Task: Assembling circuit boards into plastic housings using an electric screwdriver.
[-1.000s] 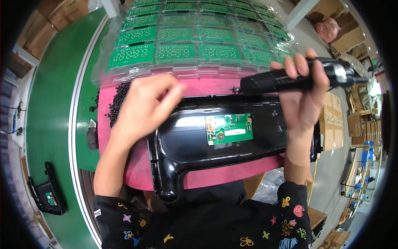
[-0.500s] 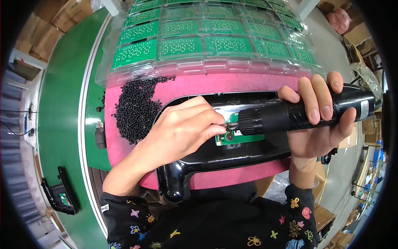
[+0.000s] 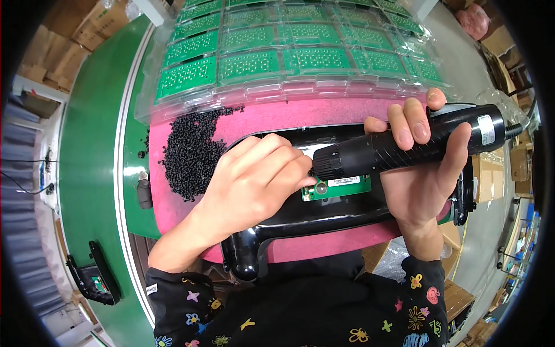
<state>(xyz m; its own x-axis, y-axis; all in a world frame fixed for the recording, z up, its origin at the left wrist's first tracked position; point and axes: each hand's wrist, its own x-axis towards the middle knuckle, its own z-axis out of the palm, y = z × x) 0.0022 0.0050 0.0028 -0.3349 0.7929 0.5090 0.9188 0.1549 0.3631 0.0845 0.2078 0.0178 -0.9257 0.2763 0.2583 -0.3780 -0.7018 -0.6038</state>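
My right hand (image 3: 416, 173) is wrapped round a black electric screwdriver (image 3: 399, 147), which lies nearly level with its ribbed nose to the left. Close to that nose, my left hand (image 3: 257, 182) is closed in a pinch; whatever is between its fingertips is hidden. Both hands are over a black plastic housing (image 3: 341, 215) with a curved handle at its near left. A small green circuit board (image 3: 341, 192) with a white label and a round part sits inside, partly covered by the screwdriver. The bit's tip cannot be seen.
The housing rests on a pink mat (image 3: 300, 250). Left of it is a heap of small black screws (image 3: 193, 153). Clear trays of green circuit boards (image 3: 251, 66) stand behind. Another black housing (image 3: 95, 277) lies at the far left. A cord (image 3: 520, 128) trails from the screwdriver.
The screwdriver and my right hand have moved left, bringing the nose up to my left fingertips. The metal bit that showed there is now hidden. More of the board's white label shows.
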